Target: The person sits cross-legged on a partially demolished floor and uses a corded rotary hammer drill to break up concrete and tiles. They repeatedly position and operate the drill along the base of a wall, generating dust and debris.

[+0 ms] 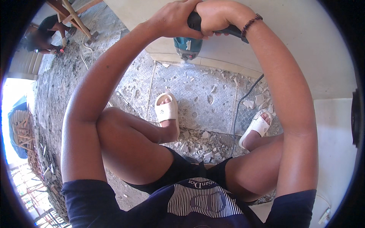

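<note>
Both my hands are closed around a teal and black rotary hammer (187, 46) at the top of the view. My left hand (173, 19) wraps its black upper part, and my right hand (220, 17) grips the rear handle. The tool's front end points down at the foot of the pale wall, by the tiled skirting (220, 65). Pale dust or blur surrounds its tip, so the bit is not clearly seen. Below it lies the patterned grey floor tile (190, 89), pitted and strewn with chips.
A black cable (243, 99) runs across the floor past my right foot. Broken tile pieces (207, 146) lie between my sandalled feet. Another person (47, 32) crouches at the far left near a wooden frame (74, 17). A pale wall (304, 45) rises at the right.
</note>
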Demonstrator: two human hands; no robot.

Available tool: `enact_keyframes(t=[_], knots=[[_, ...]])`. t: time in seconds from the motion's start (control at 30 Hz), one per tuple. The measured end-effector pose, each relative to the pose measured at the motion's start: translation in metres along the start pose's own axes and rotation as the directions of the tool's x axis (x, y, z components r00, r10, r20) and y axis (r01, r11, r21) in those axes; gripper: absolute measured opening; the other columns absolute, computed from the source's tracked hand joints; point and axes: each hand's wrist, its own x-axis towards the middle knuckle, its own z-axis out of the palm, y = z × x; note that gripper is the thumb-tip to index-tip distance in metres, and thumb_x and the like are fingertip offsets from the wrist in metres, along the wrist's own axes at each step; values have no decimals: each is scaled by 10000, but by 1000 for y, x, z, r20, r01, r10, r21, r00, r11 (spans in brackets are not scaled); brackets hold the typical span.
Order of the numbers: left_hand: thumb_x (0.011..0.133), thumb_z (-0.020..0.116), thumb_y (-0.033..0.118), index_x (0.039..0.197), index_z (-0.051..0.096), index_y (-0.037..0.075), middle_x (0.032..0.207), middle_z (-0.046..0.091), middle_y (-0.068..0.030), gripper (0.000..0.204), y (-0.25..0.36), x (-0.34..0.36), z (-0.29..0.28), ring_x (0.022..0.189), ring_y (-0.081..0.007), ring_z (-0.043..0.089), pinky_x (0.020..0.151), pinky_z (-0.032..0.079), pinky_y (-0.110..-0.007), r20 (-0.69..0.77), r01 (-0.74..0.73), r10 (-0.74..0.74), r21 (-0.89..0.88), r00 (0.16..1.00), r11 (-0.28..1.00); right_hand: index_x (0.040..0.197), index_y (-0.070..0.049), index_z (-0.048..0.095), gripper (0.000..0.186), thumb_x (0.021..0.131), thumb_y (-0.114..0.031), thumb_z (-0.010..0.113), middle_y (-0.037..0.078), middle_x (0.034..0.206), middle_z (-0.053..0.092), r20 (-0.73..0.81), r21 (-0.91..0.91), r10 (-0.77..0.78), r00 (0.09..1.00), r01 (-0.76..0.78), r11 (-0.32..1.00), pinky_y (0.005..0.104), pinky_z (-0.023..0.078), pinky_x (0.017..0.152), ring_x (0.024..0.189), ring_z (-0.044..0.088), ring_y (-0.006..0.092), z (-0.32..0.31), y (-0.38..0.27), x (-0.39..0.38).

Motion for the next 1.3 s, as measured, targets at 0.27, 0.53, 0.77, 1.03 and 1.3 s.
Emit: enact_keyframes(t=[0.27,0.53,0.77,1.03,1.3], knots=[[668,923,435,1176,540,7,1045,689,-259,767,3,5,0,998,-446,692,847,557,-501,-6,2,-2,15,1000,1000,841,1,731,198,678,-106,766,139,747,718,-45,17,9,999,-8,1000,374,545,544,627,690,244,9,3,-1],[642,924,542,1214,604,60,1057,720,-199,814,19,-16,25,951,-391,736,868,582,-444,-124,-45,57,99,991,994,942,5,720,282,675,-72,767,128,735,700,-69,50,6,998,-2,999,340,551,494,595,689,222,33,4,-12],[654,915,501,1228,591,50,1064,714,-211,799,22,-12,25,978,-396,723,875,573,-454,-63,-14,17,50,998,999,1013,-13,721,343,679,-87,745,126,747,705,-117,36,19,993,-15,999,345,550,502,596,690,227,40,13,-11],[674,912,366,1240,573,46,1037,703,-214,733,43,-2,33,1002,-436,688,891,556,-488,-43,-67,69,35,997,997,1108,16,685,450,674,-91,736,167,890,731,-96,60,-136,986,142,988,378,576,650,749,724,258,46,39,-29],[615,915,357,1227,606,31,1049,721,-209,759,42,17,32,969,-398,717,886,582,-455,-165,-79,83,31,983,996,1129,12,684,438,699,-52,741,176,944,746,-195,83,-158,968,177,981,383,576,726,832,736,286,29,47,-37]])
